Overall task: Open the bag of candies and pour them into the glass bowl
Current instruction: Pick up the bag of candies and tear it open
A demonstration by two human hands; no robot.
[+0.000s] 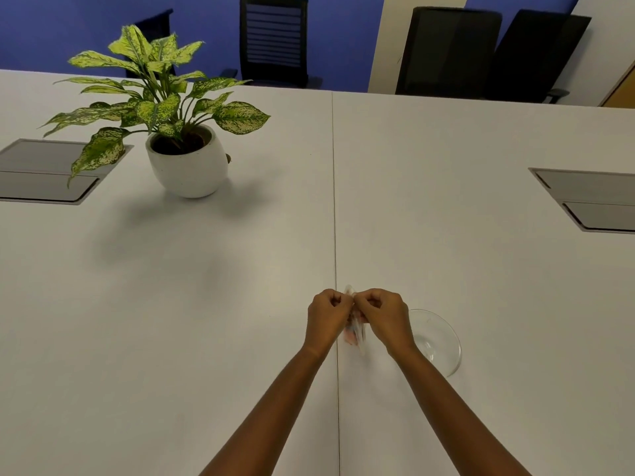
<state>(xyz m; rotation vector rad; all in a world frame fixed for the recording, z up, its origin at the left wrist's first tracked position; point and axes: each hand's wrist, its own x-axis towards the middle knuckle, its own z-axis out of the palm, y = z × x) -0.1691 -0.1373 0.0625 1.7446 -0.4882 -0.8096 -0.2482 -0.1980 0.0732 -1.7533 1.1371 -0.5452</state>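
Note:
A small clear bag of candies (354,333) hangs between my two hands above the white table, blurred, with pinkish contents showing below my fingers. My left hand (328,314) pinches the bag's top edge from the left. My right hand (385,316) pinches the same edge from the right, the two fists touching. The empty glass bowl (443,341) stands on the table just right of my right hand, partly hidden by my wrist.
A potted plant (187,163) in a white pot stands at the far left. Grey cable hatches (51,171) (591,201) are set into the table (206,304) on both sides. Black chairs (446,49) line the far edge.

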